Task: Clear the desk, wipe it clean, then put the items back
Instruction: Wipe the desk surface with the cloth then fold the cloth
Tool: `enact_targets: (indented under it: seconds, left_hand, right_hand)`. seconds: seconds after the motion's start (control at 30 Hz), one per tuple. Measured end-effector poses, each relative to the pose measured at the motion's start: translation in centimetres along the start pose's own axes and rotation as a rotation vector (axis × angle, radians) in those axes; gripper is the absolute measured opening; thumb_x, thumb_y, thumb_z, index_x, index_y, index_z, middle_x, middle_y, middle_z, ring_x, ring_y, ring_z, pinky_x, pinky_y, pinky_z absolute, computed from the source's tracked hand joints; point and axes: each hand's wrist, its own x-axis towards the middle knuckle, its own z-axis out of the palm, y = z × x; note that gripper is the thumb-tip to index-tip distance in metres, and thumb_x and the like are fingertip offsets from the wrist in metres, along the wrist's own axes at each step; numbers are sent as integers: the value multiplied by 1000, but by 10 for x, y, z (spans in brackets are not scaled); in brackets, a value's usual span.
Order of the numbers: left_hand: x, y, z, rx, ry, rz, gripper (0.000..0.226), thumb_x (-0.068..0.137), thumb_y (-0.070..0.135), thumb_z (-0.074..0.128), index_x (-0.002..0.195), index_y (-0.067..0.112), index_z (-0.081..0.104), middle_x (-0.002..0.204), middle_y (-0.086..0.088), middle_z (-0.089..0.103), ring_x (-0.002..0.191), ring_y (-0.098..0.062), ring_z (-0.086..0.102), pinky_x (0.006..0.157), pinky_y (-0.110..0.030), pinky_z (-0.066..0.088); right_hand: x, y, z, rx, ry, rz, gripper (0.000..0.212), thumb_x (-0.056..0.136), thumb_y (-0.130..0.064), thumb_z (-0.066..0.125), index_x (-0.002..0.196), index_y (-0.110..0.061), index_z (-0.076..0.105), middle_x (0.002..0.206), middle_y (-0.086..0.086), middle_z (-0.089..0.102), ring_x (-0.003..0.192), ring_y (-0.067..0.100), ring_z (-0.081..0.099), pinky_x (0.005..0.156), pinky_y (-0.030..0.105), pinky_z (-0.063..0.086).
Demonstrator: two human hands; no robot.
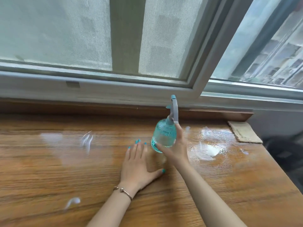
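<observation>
A teal ribbed spray bottle (164, 135) with a grey trigger head is held just above the wooden desk (65, 169), near its middle back. My right hand (176, 145) grips the bottle's body from the right side, fingers wrapped round it. Flat on the desk, just left of the bottle, lies my left hand (139, 164) with fingers straight and spread. Wet sprayed patches (211, 148) shine on the right part of the desk.
A folded beige cloth (244, 131) lies at the desk's back right corner. A wooden rail (98, 108) runs along the back under the window frame (114, 86). The desk's right edge drops off toward a dark floor.
</observation>
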Motion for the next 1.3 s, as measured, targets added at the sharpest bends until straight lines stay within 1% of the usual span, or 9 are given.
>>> enact_targets:
  seconds: [0.2,0.47,0.63,0.8,0.9,1.0,1.07,1.17,1.3]
  left_hand:
    - [1,1,-2,32,-16,1,119,66,96,16,156,19,0,162,-4,-10,148,-18,-15,120,-42,-5]
    - [-1,-1,0,39,-39,3,118,67,97,12,155,20,-4,162,-6,-13,148,-19,-17,120,-43,-5]
    - [0,-1,-3,53,-54,-2,117,67,96,12,155,21,-5,162,-6,-12,148,-19,-17,120,-43,-6]
    - [-2,-1,-4,74,-54,6,112,70,94,11,155,23,-4,162,-3,-9,149,-17,-14,121,-42,-4]
    - [-5,-1,-6,100,-42,66,96,77,88,10,154,32,-6,162,6,-9,148,-15,-15,120,-43,-6]
    - [5,37,-12,144,-70,289,78,86,79,13,152,40,-1,161,9,-10,145,-12,-21,119,-43,-10]
    - [15,85,-11,82,-63,383,80,87,78,16,153,36,0,161,9,-10,147,-13,-17,120,-43,-10]
    - [35,144,2,-34,-79,255,92,87,78,19,155,22,-6,161,2,-12,148,-15,-13,120,-39,-8]
    - [32,161,39,36,-75,30,107,82,83,18,149,8,-19,159,-11,-19,146,-21,-20,120,-40,-9]
  right_hand:
    - [42,2,15,48,58,-5,102,65,-20,86,139,-49,23,144,-14,43,126,12,48,100,37,47]
    - [73,10,24,70,41,7,101,69,-16,86,142,-46,22,143,-21,34,131,14,43,105,42,45]
    - [75,9,21,64,-23,11,109,69,-17,86,142,-50,13,151,-9,34,132,19,45,101,47,47]
    - [42,27,-12,44,-123,116,129,67,-23,89,151,-32,-8,157,9,20,144,16,24,114,37,25]
    - [10,61,-62,14,-113,189,107,72,-24,86,151,-26,13,152,5,28,139,13,28,113,39,28]
    - [4,100,-122,-142,-47,220,64,78,-35,78,135,-26,50,145,3,40,137,16,34,113,45,32]
    - [12,122,-160,-220,6,275,39,85,-27,74,122,-25,62,145,9,42,140,20,32,113,35,25]
    - [30,150,-207,-252,56,299,31,87,-23,72,117,-24,65,143,11,46,138,22,36,106,27,24]
    - [64,194,-255,-398,-40,319,45,83,-30,75,126,-25,62,150,7,40,140,21,34,110,30,24]
